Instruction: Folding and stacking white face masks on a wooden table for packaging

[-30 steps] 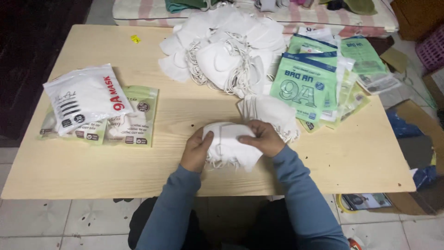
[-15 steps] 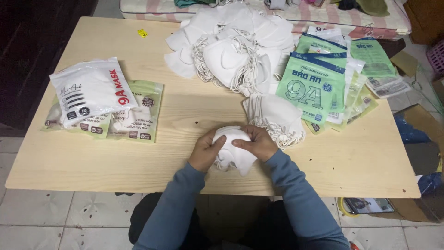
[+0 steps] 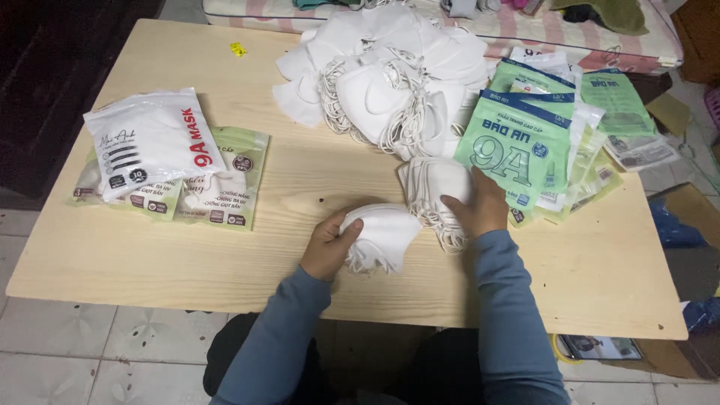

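My left hand [image 3: 327, 244] grips a small stack of folded white face masks [image 3: 381, 236] just above the wooden table [image 3: 150, 247] near its front edge. My right hand [image 3: 477, 204] rests on a second small stack of white masks [image 3: 433, 187] a little to the right and further back, fingers laid over it. Whether that hand grasps it or only touches it is unclear. A big loose heap of white masks [image 3: 390, 75] with elastic loops lies at the back centre.
Green and white empty packaging bags [image 3: 525, 142] lie fanned out at the right. Filled mask packets [image 3: 161, 154] are stacked at the left. A small yellow scrap [image 3: 238, 49] lies at the back left. Striped bedding [image 3: 525, 22] borders the far edge; boxes sit on the floor at right.
Both hands were shut around one mask stack. My right hand has let go and moved right and back onto the second stack; my left hand keeps the first stack.
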